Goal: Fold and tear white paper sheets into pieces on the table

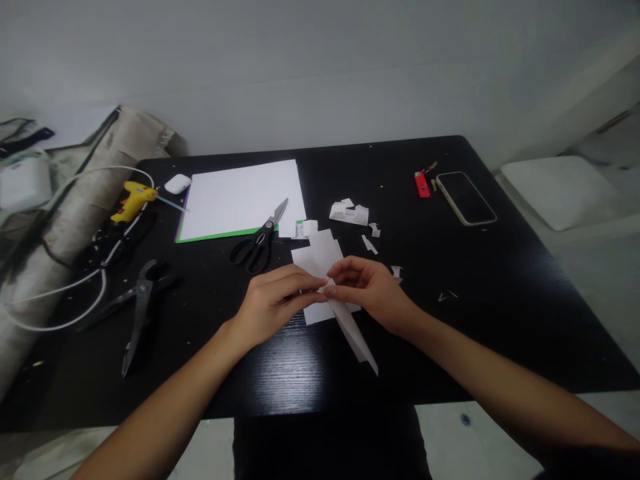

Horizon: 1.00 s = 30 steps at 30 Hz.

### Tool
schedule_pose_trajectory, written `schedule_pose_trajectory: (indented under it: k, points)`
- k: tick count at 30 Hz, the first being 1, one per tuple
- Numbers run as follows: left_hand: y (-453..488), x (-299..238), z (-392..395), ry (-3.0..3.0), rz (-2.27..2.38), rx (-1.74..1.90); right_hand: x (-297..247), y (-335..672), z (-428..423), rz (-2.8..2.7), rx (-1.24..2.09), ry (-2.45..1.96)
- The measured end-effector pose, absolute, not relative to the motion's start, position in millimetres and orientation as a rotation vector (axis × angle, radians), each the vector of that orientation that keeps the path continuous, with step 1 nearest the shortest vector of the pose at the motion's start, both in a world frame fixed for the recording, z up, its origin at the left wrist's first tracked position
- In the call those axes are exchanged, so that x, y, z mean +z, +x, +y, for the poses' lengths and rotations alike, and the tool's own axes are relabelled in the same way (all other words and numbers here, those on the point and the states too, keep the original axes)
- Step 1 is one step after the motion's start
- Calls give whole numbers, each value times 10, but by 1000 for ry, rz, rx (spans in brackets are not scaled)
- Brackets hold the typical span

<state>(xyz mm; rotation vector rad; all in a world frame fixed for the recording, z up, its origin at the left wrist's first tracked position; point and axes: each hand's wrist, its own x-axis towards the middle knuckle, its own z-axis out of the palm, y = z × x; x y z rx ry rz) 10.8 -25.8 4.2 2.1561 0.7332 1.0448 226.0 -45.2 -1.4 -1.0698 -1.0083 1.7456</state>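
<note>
My left hand (273,301) and my right hand (369,288) meet over the middle of a black table (525,293). Both pinch a folded white paper strip (356,335) that points down toward the near edge. Under the hands lies a cut white paper shape (319,257). The fingers of both hands are closed on the paper.
Black scissors (257,243) lie left of the paper, beside a white sheet stack (240,197) with green and purple edges. Paper scraps (349,212), a red lighter (421,183) and a phone (465,198) sit to the right. A yellow glue gun (131,200), pliers (140,300) and cables are at left.
</note>
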Motion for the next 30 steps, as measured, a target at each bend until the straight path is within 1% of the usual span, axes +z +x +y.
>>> schedule_pose_trajectory:
  k: [5,8,11,16,26,30]
  points:
    - [91,74,-234,2135,773,1000,-19,2261,-447,-1004,1730,-1094]
    - [89,127,-233,2075,900,954,-29,2260,-437,-1018,1698,-1109]
    - [110,152,-255,1969,995,839,-35,2255,-436,-1037,1683,-1111]
    - [159,91,-286,1922,992,693,-28,2233,-465,-1051,1694,-1118]
    - [147,30,-285,1959,952,699,-10,2250,-434,-1089,1782,-1150]
    - [143,26,-277,1961,969,706,-2,2261,-434,-1169,1715,-1160]
